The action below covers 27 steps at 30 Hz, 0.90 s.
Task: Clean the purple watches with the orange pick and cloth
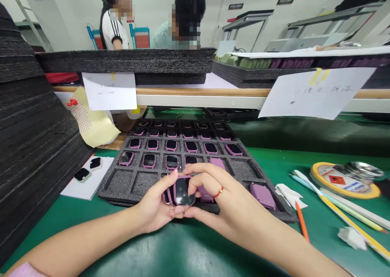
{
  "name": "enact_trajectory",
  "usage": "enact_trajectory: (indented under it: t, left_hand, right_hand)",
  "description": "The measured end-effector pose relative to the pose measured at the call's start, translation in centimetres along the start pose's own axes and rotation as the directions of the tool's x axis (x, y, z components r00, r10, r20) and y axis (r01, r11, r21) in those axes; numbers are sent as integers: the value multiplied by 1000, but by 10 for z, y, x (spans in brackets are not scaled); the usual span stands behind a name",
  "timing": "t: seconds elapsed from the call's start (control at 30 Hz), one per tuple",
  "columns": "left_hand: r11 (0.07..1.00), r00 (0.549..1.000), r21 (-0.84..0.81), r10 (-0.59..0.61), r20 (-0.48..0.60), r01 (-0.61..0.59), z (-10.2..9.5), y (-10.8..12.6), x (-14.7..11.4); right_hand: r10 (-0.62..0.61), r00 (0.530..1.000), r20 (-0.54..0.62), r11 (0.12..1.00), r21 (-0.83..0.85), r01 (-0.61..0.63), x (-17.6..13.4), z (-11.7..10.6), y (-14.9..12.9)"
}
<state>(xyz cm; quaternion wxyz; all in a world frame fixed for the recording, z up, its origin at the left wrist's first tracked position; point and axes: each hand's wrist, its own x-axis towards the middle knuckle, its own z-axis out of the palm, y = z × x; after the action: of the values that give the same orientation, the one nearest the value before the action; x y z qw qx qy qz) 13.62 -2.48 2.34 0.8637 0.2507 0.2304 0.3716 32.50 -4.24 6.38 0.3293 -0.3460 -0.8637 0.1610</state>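
Note:
My left hand [155,203] is closed around a small row of purple smartwatch cases with dark glass faces, standing on edge against each other. The front smartwatch case [182,189] faces up toward me. My right hand [216,191], with a red string on one finger, pinches that front case at its upper and right edges. Both hands are over the near side of a black foam tray [120,183] with square pockets. Purple smartwatch cases [149,160] sit face up in many pockets. Another purple case [262,195] lies face down at the near right corner.
Two pale watch cases [82,175] lie on white paper at left, beside a tall stack of black foam [18,147]. Yellow tape [335,183], swabs [341,212] and an orange stick [302,222] are at right. A shelf [198,100] crosses above the tray; two people sit beyond it.

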Motion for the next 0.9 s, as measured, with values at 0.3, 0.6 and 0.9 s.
enact_trajectory:
  t: [0.3,0.6,0.9]
  left_hand:
    - [1000,999,8,-7,53,7,-1,-2,0]
    - [1000,999,0,-22,23,22,0,-2,0]
    - [1000,1000,12,-4,28,3,2,1,-2]
  right_hand:
    - [-116,956,-271,988,68,139,2,17,12]
    - [-37,980,-194,994,96,57,3,20,5]
    - [292,793,-534,919,387,-78,7,10,0]
